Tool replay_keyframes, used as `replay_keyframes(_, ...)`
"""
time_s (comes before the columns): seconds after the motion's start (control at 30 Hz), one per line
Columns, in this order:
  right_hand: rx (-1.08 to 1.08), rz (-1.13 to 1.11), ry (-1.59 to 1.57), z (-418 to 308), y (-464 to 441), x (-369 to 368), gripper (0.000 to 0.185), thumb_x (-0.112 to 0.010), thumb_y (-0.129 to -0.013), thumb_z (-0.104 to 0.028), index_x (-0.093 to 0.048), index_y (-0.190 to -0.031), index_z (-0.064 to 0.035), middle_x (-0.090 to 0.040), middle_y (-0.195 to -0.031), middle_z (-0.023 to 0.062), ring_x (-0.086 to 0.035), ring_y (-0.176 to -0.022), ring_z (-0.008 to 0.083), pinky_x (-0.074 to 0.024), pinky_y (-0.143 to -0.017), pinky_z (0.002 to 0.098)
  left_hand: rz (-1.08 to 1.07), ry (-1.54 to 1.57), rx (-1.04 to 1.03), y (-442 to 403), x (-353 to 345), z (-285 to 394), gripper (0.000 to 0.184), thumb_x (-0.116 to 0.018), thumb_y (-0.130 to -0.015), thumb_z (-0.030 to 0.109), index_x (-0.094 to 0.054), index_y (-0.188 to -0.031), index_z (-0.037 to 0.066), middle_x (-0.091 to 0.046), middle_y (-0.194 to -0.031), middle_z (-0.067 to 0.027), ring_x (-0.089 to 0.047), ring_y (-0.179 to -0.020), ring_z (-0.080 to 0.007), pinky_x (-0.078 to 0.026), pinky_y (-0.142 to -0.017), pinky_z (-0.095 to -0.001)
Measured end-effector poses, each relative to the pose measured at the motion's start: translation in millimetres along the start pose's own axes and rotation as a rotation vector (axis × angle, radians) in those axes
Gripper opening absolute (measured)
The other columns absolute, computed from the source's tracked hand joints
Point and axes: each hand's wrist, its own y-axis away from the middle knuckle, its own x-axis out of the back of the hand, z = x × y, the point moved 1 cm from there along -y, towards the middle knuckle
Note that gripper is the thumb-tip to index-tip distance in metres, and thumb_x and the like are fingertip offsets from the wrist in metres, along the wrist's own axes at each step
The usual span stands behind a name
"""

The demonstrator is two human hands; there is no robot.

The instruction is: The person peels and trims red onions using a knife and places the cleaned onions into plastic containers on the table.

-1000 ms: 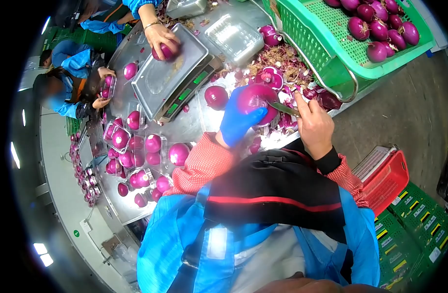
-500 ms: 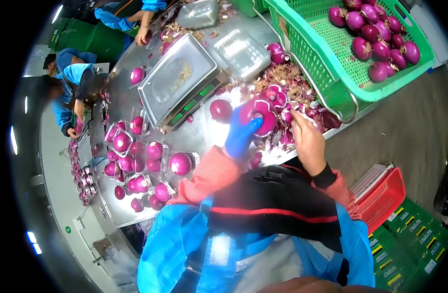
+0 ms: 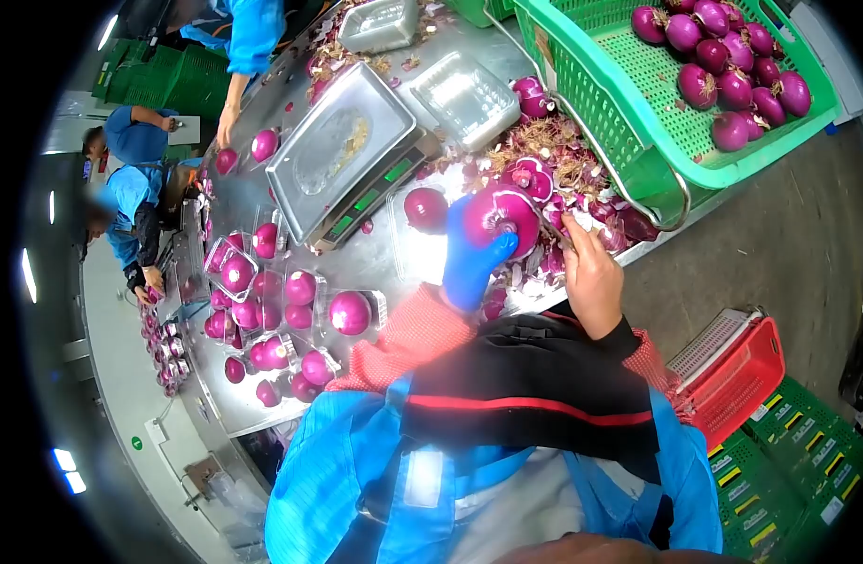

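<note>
My left hand (image 3: 474,261), in a blue glove, grips a large red onion (image 3: 509,209) above the metal table, its thumb across the onion's face. Bare, my right hand (image 3: 591,277) is closed around a knife (image 3: 550,226), whose blade points up and left to the onion's right side. Another onion (image 3: 425,210) lies on the table just left of the held one. Beneath and behind my hands is a heap of skins and roots (image 3: 544,150). Most of the knife's handle is hidden in my fingers.
A scale (image 3: 342,155) and a clear tray (image 3: 464,101) stand beyond my hands. At the right is a green basket (image 3: 638,155) with onions. Packed onions (image 3: 300,289) lie left. A co-worker's hand (image 3: 228,124) reaches an onion; a red basket (image 3: 746,371) stands lower right.
The onion in my left hand has turned, and the knife has moved off its face and back to its right side. The co-worker's arm at the top has moved left to an onion.
</note>
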Motion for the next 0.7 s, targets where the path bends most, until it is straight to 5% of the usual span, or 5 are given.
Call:
replay_keyframes(0.1,-0.253,-0.056,-0.395,20,4,-28,0.036,-0.058,-0.094,-0.018,-0.058,-0.128,-0.0081,-0.057,-0.076,0.0057,-0.058,-0.063,0.0205,-0.0473,-0.059,0.0342,0.022,-0.042,-0.013,-1,4,-7,0.066,-0.076,-0.080,0.011,-0.039,-0.134,0.003,-0.054,-0.124,-0.0124,-0.055,-0.114,-0.0224,-0.047,-0.098,-0.0362)
replay_keyframes(0.17,-0.767,-0.327,-0.853,44,2,-43,0.033,-0.053,-0.099,-0.022,-0.058,-0.127,-0.0057,-0.058,-0.073,0.0025,-0.054,-0.059,0.0141,-0.0450,-0.056,0.0305,-0.004,-0.141,-0.042,7,8,-14,0.068,-0.076,-0.080,0.012,-0.038,-0.135,0.003,-0.053,-0.125,-0.0126,-0.054,-0.116,-0.0224,-0.046,-0.100,-0.0367)
replay_keyframes(0.43,-0.132,-0.050,-0.636,-15,-25,0,0.041,-0.062,-0.094,-0.025,-0.056,-0.130,-0.0059,-0.062,-0.081,0.0032,-0.056,-0.064,0.0128,-0.0459,-0.058,0.0325,-0.153,0.262,0.277,3,4,-2,0.070,-0.070,-0.086,0.014,-0.031,-0.143,0.003,-0.051,-0.133,-0.0140,-0.052,-0.123,-0.0258,-0.044,-0.105,-0.0396)
replay_keyframes(0.6,-0.169,-0.068,-0.174,3,-30,-10,0.027,-0.065,-0.086,-0.019,-0.060,-0.108,-0.0047,-0.067,-0.077,0.0190,-0.065,-0.073,0.0402,-0.0499,-0.061,0.0467,-0.185,0.503,0.365,8,2,-2,0.068,-0.066,-0.088,0.018,-0.032,-0.145,0.002,-0.052,-0.132,-0.0155,-0.053,-0.124,-0.0273,-0.045,-0.105,-0.0404)
replay_keyframes(0.7,-0.216,-0.147,-0.052,34,-19,-29,0.033,-0.067,-0.086,-0.023,-0.060,-0.114,-0.0058,-0.067,-0.075,0.0181,-0.066,-0.072,0.0398,-0.0501,-0.060,0.0467,-0.224,0.547,0.369,4,2,4,0.071,-0.066,-0.087,0.021,-0.031,-0.145,0.002,-0.052,-0.133,-0.0160,-0.054,-0.123,-0.0275,-0.046,-0.105,-0.0404)
